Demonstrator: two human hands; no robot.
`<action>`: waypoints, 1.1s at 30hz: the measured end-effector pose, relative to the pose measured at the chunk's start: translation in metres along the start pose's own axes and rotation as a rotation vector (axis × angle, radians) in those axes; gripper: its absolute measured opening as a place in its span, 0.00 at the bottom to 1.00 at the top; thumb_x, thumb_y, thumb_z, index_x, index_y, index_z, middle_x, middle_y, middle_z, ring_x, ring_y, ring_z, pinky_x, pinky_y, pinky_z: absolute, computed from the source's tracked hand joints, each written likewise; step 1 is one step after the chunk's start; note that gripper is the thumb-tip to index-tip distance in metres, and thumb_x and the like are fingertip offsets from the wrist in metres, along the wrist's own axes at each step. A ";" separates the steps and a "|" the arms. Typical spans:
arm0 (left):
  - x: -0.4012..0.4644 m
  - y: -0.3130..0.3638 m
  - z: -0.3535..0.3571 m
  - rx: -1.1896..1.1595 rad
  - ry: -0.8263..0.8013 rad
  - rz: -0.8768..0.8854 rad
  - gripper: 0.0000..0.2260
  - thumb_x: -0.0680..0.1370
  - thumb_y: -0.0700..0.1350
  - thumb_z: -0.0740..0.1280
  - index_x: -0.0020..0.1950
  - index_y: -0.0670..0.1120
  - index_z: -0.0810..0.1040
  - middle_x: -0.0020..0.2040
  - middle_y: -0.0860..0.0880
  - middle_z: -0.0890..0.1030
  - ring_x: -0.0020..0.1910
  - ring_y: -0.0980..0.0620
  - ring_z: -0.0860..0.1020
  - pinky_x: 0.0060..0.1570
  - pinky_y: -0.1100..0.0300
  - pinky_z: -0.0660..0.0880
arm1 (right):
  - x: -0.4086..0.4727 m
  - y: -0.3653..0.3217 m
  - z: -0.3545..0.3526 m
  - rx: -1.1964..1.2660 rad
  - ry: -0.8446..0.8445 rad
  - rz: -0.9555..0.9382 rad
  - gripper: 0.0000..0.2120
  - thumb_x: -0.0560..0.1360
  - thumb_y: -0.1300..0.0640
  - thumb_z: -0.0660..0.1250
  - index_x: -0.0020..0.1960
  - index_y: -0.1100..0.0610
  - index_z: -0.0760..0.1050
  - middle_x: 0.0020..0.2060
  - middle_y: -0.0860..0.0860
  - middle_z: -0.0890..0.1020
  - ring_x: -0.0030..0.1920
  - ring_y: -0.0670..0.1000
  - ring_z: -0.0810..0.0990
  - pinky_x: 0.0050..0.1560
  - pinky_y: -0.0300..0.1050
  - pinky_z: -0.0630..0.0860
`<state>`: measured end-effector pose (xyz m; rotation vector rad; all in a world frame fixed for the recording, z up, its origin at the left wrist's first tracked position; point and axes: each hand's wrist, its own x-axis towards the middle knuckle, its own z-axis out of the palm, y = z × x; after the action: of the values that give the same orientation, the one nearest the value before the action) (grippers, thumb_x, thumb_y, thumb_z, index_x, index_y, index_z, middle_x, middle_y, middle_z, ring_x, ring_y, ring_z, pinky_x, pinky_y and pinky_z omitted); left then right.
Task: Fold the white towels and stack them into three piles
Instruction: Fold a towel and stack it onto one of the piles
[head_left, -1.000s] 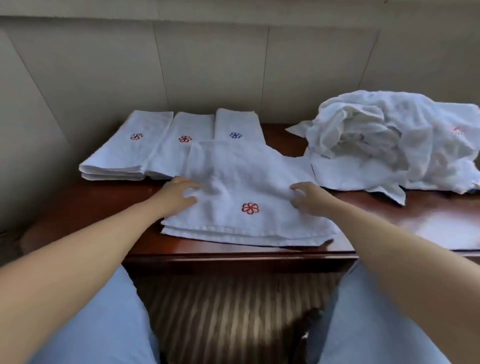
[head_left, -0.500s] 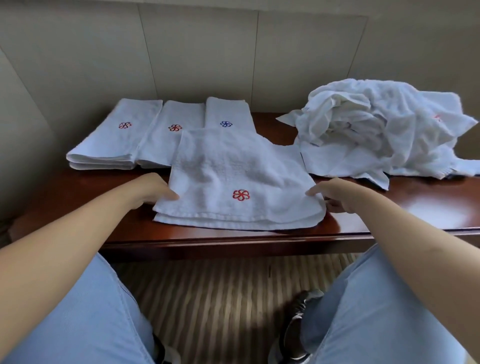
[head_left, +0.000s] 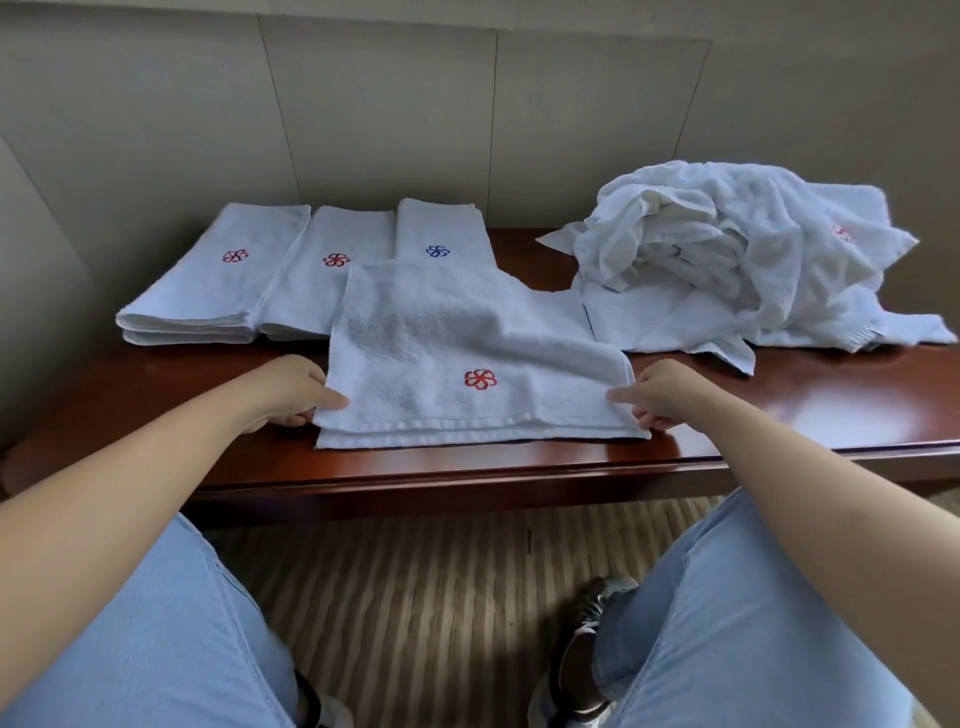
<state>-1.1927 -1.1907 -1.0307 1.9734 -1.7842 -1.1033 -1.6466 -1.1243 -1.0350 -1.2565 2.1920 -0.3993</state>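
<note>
White folded terry towel with a red flower mark (head_left: 441, 358) lies near-centre on the dark red wooden table (head_left: 779, 415). I see my left hand (head_left: 288, 389) and right hand (head_left: 657, 395) pinching its near corners, fingers clamped on cloth.

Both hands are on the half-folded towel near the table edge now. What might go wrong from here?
1. The half-folded towel overlaps the blue-flower pile; lifting it may drag that pile askew.
2. Its near edge lies close to the table front, so a pull by the left hand or right hand could slide it off.
3. The unfolded heap touches its right side and may snag.
</note>
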 end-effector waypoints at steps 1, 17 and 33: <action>-0.002 -0.001 0.000 0.007 -0.012 -0.002 0.16 0.77 0.45 0.75 0.35 0.44 0.71 0.35 0.48 0.74 0.37 0.50 0.75 0.38 0.58 0.76 | -0.002 -0.002 0.001 0.001 -0.002 0.024 0.20 0.74 0.47 0.76 0.45 0.65 0.78 0.35 0.57 0.84 0.33 0.54 0.80 0.39 0.47 0.81; -0.032 -0.005 -0.023 -0.646 -0.169 -0.047 0.14 0.78 0.43 0.74 0.62 0.41 0.81 0.46 0.44 0.86 0.40 0.51 0.84 0.38 0.57 0.82 | -0.042 -0.013 -0.031 0.418 -0.035 0.082 0.07 0.77 0.61 0.71 0.51 0.64 0.77 0.40 0.58 0.82 0.33 0.51 0.84 0.40 0.45 0.85; -0.038 -0.006 0.000 -0.230 0.012 -0.067 0.07 0.80 0.42 0.72 0.47 0.42 0.75 0.48 0.41 0.84 0.44 0.48 0.84 0.40 0.57 0.83 | -0.059 0.000 -0.008 0.163 -0.069 0.021 0.10 0.78 0.59 0.73 0.55 0.64 0.77 0.44 0.57 0.77 0.43 0.54 0.77 0.53 0.49 0.81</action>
<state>-1.1871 -1.1537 -1.0210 1.9082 -1.5185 -1.2530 -1.6284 -1.0741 -1.0088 -1.1414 2.0685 -0.5075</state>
